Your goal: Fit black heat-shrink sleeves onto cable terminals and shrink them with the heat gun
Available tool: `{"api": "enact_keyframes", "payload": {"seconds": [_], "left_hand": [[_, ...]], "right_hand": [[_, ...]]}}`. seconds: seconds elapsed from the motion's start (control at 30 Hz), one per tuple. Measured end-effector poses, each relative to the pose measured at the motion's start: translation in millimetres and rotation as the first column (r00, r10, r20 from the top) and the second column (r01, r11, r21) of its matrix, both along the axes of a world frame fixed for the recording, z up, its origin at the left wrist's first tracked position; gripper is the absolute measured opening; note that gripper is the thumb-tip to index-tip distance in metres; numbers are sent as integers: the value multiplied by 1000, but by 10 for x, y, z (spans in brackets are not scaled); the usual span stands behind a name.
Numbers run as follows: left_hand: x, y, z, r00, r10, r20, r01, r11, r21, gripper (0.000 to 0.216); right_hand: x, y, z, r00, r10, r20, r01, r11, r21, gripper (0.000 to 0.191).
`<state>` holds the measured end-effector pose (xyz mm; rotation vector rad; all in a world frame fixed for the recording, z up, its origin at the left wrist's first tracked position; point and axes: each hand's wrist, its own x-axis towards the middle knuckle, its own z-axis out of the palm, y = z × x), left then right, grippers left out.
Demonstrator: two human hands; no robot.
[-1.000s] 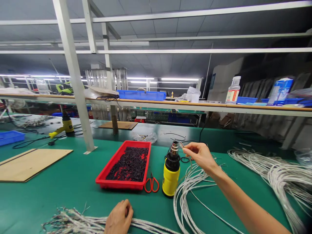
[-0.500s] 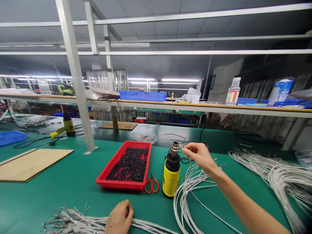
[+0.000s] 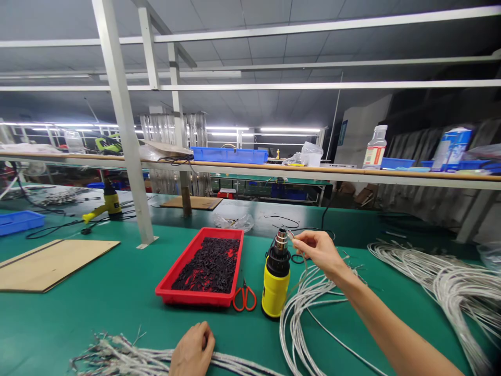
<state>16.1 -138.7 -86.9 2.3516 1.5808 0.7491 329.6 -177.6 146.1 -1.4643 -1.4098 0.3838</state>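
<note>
My right hand (image 3: 318,249) pinches the end of a white cable beside the metal nozzle of a yellow and black heat gun (image 3: 274,290), which stands upright on the bench, nozzle up. The rest of that cable runs down towards a loose coil of white cables (image 3: 291,334). At the lower edge, my left hand (image 3: 193,347) is closed around a bundle of white cables (image 3: 144,357), whose stripped, frayed ends fan out to the left. Fine detail at the pinched cable tip is too small to make out.
A red tray (image 3: 162,292) holds many small black pieces. Orange-handled scissors (image 3: 245,298) lie between it and the heat gun. More white cables (image 3: 450,282) lie at right, a flat board (image 3: 58,263) at left. A shelf (image 3: 336,172) and metal post (image 3: 129,130) stand ahead.
The view has shifted very slightly. Both hands keep their places, the right still holding the cable end by the nozzle.
</note>
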Motion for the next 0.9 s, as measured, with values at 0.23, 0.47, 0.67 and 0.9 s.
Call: {"api": "enact_keyframes", "payload": {"seconds": [0.23,0.47,0.67,0.9], "left_hand": [[14,0,22,1000,4,0,-4,1000,2,22],[25,-28,70,1000,7,6,-7,1000,-4,22],[30,-30,86,1000,19,10,-19,1000,-6,21],[15,-4,33,1000,9,7,-9,1000,-13,22]], "right_hand": [[53,-67,-18,999,3,-39,-4,1000,-24,31],[81,-121,-24,998,30,-57,-31,999,-25,31],[86,-142,-20,997,15,-81,-18,999,-35,31],[115,-185,-9,997,-3,-72,1,1000,-29,29]]}}
